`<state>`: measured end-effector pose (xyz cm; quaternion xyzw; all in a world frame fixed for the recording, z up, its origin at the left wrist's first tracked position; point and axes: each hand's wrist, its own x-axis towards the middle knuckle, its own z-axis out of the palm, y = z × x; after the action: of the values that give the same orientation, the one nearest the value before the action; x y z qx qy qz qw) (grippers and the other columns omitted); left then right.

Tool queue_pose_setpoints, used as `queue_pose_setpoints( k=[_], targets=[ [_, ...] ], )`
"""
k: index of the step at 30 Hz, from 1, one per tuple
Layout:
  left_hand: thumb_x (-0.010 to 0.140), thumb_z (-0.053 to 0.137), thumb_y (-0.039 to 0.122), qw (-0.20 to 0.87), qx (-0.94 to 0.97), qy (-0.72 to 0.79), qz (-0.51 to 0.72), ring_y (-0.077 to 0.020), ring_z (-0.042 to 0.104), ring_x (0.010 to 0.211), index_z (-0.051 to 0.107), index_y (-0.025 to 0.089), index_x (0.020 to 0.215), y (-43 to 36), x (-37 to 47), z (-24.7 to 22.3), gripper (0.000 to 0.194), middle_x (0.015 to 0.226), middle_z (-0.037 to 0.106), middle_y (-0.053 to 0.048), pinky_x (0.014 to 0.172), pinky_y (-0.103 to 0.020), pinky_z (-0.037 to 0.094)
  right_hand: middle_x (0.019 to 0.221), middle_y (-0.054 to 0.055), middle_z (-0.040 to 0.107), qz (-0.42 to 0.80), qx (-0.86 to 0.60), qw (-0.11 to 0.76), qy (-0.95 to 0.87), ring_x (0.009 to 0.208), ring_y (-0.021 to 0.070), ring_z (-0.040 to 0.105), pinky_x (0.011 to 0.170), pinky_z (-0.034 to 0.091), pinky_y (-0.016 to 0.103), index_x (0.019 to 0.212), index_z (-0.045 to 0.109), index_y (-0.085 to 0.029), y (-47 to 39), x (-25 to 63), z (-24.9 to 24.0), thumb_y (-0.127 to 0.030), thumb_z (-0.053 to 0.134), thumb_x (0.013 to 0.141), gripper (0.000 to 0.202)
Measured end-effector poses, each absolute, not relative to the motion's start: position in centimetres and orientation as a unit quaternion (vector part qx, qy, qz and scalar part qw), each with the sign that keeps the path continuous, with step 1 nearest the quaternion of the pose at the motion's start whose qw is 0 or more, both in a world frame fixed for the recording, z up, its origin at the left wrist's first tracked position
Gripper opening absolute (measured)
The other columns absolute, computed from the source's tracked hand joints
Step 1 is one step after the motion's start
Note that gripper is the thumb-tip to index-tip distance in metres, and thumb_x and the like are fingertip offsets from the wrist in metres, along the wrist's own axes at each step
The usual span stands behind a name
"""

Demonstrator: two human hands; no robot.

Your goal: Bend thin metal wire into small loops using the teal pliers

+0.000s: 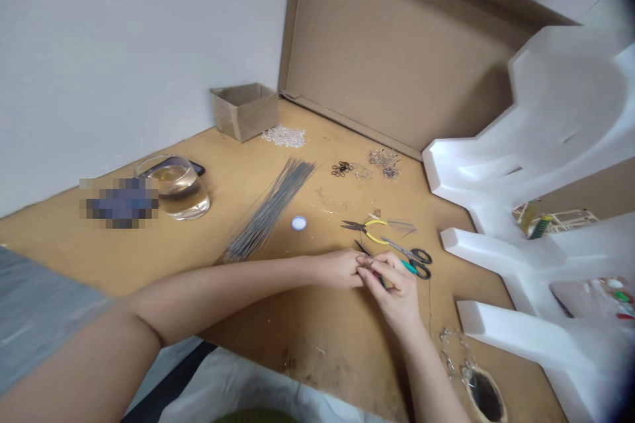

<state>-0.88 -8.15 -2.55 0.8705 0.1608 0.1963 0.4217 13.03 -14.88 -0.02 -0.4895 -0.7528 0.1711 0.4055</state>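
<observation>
My left hand (338, 268) and my right hand (397, 287) meet above the table, fingertips touching. The fingers of both are closed in a pinch around something too small to make out. Partly hidden by my right hand are green-handled pliers (409, 267); I cannot tell whether they lie beneath it or rest in it. Just beyond are yellow-handled pliers (376, 231) and black-handled scissors (421, 264). Short wire pieces (401, 226) lie near the yellow handles. A bundle of long grey wires (272, 208) and a small white round disc (298, 223) are to the left.
Behind stand a cardboard box (247, 112), clear small pieces (285, 136), dark rings (341, 169) and a tangled wire pile (385, 162). A glass of liquid (186, 195) is at left. White foam (489, 238) borders the right, near an oval dark-centred object (487, 396).
</observation>
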Motion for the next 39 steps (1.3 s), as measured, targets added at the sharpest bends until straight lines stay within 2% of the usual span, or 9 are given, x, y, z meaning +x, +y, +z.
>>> queue_pose_setpoints(
  k=[3,6,9,14,20,25,29,35,39],
  targets=[
    [0.078,0.046,0.027,0.439,0.860,0.182,0.184,-0.0146,0.055,0.075,0.059,0.013,0.080,-7.8,-0.9,-3.1,0.020,0.082,0.062,-0.005,0.064,-0.019,0.040,0.077,0.004,0.061,0.177,-0.490,0.389,-0.760,0.072,0.0172,0.057,0.064,0.047,0.031,0.087,0.067,-0.025,-14.9,13.0,-0.2,-0.017,0.058,0.077,0.015],
    [0.075,0.051,0.034,0.452,0.849,0.209,0.176,-0.0110,0.050,0.065,0.056,0.012,0.070,-7.5,-1.0,-3.1,0.023,0.066,0.054,0.000,0.055,-0.017,0.035,0.079,0.004,0.063,0.180,-0.497,0.391,-0.753,0.075,0.0169,0.059,0.068,0.047,0.030,0.082,0.065,-0.022,-15.0,13.1,-0.1,-0.017,0.056,0.078,0.011],
    [0.071,0.056,0.038,0.464,0.841,0.218,0.174,-0.0086,0.044,0.061,0.054,0.012,0.068,-7.6,-1.0,-2.5,0.026,0.062,0.047,0.003,0.053,-0.016,0.032,0.080,0.004,0.064,0.179,-0.508,0.394,-0.745,0.076,0.0169,0.060,0.070,0.047,0.030,0.077,0.062,-0.021,-15.0,13.4,0.3,-0.018,0.055,0.079,0.008],
    [0.070,0.059,0.030,0.487,0.826,0.213,0.187,-0.0073,0.042,0.061,0.055,0.011,0.070,-8.2,-0.9,-1.9,0.019,0.063,0.045,0.004,0.053,-0.015,0.031,0.078,0.004,0.064,0.191,-0.518,0.370,-0.748,0.070,0.0160,0.059,0.067,0.047,0.028,0.077,0.060,-0.021,-15.3,13.8,0.7,-0.019,0.054,0.080,0.006],
    [0.071,0.061,0.024,0.491,0.833,0.199,0.159,-0.0073,0.047,0.062,0.057,0.010,0.069,-8.2,-0.9,-2.8,0.015,0.065,0.050,0.003,0.057,-0.015,0.035,0.078,0.003,0.061,0.268,-0.553,0.356,-0.704,0.067,0.0141,0.058,0.064,0.049,0.026,0.100,0.058,-0.020,-15.5,14.9,0.4,-0.023,0.055,0.079,0.021],
    [0.074,0.058,0.018,0.479,0.849,0.145,0.172,-0.0084,0.052,0.069,0.061,0.012,0.073,-8.1,-0.9,-2.6,0.007,0.073,0.056,0.000,0.063,-0.016,0.038,0.083,0.006,0.061,0.302,-0.518,0.323,-0.732,0.071,0.0149,0.059,0.066,0.049,0.027,0.081,0.066,-0.019,-15.1,15.3,0.4,-0.024,0.058,0.078,0.010],
    [0.075,0.057,0.018,0.451,0.858,0.132,0.209,-0.0089,0.052,0.071,0.058,0.013,0.068,-8.1,-1.0,-2.1,0.008,0.072,0.056,0.000,0.066,-0.015,0.038,0.081,0.005,0.062,0.241,-0.512,0.330,-0.756,0.078,0.0169,0.059,0.073,0.048,0.030,0.080,0.066,-0.021,-15.3,15.0,0.7,-0.022,0.058,0.079,0.009],
    [0.074,0.058,0.025,0.416,0.868,0.145,0.230,-0.0104,0.051,0.071,0.057,0.014,0.071,-8.0,-0.9,-2.8,0.012,0.075,0.053,-0.001,0.066,-0.018,0.038,0.080,0.005,0.061,0.234,-0.517,0.310,-0.763,0.071,0.0159,0.058,0.067,0.047,0.028,0.080,0.063,-0.020,-15.5,14.7,0.8,-0.020,0.056,0.078,0.007],
    [0.072,0.058,0.020,0.440,0.858,0.137,0.229,-0.0092,0.049,0.067,0.054,0.012,0.064,-8.0,-0.7,-3.5,0.012,0.070,0.050,0.000,0.062,-0.017,0.037,0.076,0.004,0.059,0.245,-0.523,0.297,-0.760,0.067,0.0150,0.057,0.064,0.046,0.027,0.076,0.060,-0.019,-15.3,14.6,0.7,-0.018,0.054,0.078,0.007]
  ],
)
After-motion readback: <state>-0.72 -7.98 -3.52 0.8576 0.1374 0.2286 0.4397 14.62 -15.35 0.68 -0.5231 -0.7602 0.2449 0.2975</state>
